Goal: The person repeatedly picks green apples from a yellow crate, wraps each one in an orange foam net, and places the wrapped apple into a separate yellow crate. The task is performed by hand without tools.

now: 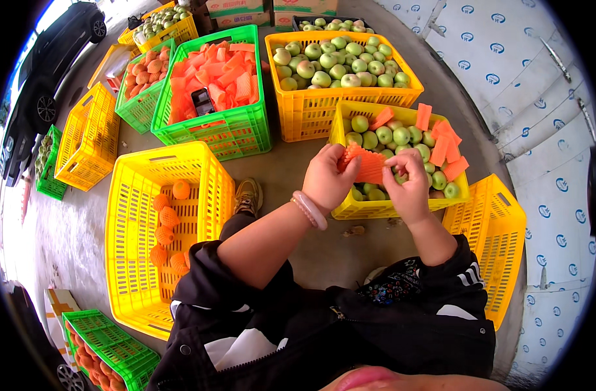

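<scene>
Over a yellow crate (337, 207) of green apples (400, 136), both hands hold an orange-red foam net sleeve (369, 167). My left hand (327, 182), with a pale bracelet on its wrist, is closed on the sleeve's left side. My right hand (407, 186) pinches it at the right. Several loose sleeves (446, 146) lie on the apples at the crate's right. Left of my legs stands a yellow crate (125, 241) with several apples in foam nets (167, 219).
A green crate (206, 128) of foam sleeves with a dark device, and a yellow crate (324, 111) of apples stand ahead. Other crates (86, 137) line the left; a green one (122, 348) is lower left. An empty-looking yellow crate (490, 254) and wrapped panels (539, 163) are right.
</scene>
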Available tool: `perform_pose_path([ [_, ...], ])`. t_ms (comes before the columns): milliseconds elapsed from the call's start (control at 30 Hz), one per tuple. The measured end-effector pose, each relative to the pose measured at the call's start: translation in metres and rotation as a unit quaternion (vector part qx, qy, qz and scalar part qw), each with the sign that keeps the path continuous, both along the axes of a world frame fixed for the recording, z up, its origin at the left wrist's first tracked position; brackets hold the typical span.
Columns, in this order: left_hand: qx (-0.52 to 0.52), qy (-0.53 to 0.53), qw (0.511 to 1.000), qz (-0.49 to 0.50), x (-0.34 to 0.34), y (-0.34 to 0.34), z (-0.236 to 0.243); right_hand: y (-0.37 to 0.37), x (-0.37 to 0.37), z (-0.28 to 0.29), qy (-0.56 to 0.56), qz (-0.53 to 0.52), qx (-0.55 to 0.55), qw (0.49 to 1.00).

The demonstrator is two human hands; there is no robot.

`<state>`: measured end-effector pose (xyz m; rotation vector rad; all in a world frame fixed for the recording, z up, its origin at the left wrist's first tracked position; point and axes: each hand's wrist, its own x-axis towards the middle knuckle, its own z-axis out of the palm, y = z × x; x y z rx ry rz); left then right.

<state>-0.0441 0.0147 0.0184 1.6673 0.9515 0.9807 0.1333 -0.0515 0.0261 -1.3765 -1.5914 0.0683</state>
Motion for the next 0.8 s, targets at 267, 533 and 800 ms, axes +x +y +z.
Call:
perform_pose_path([
  [267,-0.187,-0.263,0.940,-0.110,0.023,-0.023,-0.008,-0.011,-0.012,0.005,0.451,0.249,-0.240,0.823],
  [533,-0.254,-0.228,0.901,-0.267,0.007,-0.007,-0.011,-0.006,-0.007,0.004,0.423,0.243,-0.285,0.825],
  [800,-0.268,-0.181,0.932,-0.165,0.014,-0.006,-0.008,0.004,-0.006,-0.013,0.420,0.227,-0.250,0.842],
])
